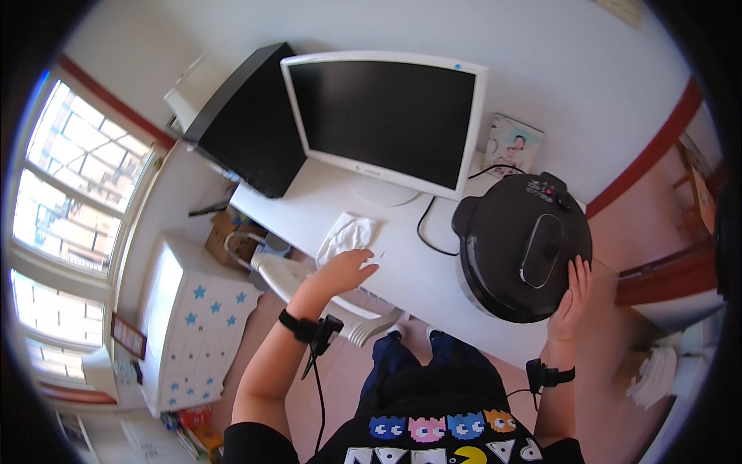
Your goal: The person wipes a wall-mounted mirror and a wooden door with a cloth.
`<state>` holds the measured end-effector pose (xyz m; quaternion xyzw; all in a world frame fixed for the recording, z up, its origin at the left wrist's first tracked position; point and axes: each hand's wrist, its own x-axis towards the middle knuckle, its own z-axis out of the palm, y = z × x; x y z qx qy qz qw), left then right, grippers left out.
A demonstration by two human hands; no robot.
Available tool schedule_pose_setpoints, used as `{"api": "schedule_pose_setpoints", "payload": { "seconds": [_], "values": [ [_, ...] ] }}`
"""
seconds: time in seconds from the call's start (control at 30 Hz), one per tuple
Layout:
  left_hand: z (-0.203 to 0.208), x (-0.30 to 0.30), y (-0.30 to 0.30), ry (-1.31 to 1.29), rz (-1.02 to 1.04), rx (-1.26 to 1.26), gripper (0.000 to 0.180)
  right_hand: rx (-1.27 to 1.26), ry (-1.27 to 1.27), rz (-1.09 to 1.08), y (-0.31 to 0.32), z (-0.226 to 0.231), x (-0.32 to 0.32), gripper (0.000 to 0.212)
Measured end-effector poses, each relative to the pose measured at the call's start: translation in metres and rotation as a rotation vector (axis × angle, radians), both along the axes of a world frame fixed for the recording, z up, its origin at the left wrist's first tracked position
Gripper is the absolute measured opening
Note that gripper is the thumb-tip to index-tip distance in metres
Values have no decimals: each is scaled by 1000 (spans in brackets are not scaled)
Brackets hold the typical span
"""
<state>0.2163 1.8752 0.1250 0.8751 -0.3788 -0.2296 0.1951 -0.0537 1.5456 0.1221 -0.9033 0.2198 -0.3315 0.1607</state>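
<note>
A round black electric cooker [502,232] with a long handle on its lid and a small control panel sits at the right end of the white desk [417,271]. My right hand [572,300] lies against the cooker's right rim, fingers stretched out flat. To the left, my left hand [348,271] hovers over the desk's front edge, its thumb apart from the fingers and nothing visible in it. Just beyond it lies a crumpled white cloth [352,232]; whether the fingertips touch it I cannot tell.
A white-framed monitor [386,124] and a black computer tower [251,124] stand at the back. A black cable [423,224] runs beside the cooker. Behind it leans a framed photo [512,145]. A white chair [328,305] is at the front left, near a white drawer cabinet [205,325].
</note>
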Motion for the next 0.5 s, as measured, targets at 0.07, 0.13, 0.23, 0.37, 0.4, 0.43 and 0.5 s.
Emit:
{"api": "schedule_pose_setpoints", "payload": {
  "seconds": [0.07, 0.13, 0.23, 0.37, 0.4, 0.43, 0.5],
  "values": [
    [-33, 38, -8, -2, -10, 183, 40, 58, 75, -110, 14, 7, -4, 39],
    [-78, 77, -15, 43, -15, 226, 47, 26, 205, -110, 30, 4, -17, 38],
    [-156, 132, 6, 42, -19, 454, 65, 137, 170, -172, 75, 10, -27, 35],
    [-216, 160, 26, 64, -103, 651, 86, 553, 80, -267, 116, -46, -69, 23],
    [-230, 166, 34, -18, -94, 728, 92, 538, 106, -280, 128, -52, -71, 20],
    [-226, 156, 13, -21, -55, 723, 91, 524, 114, -335, 139, -61, -78, 20],
    [-188, 123, -16, -79, -46, 697, 72, 448, 118, -360, 165, -71, -87, 18]
  ]
}}
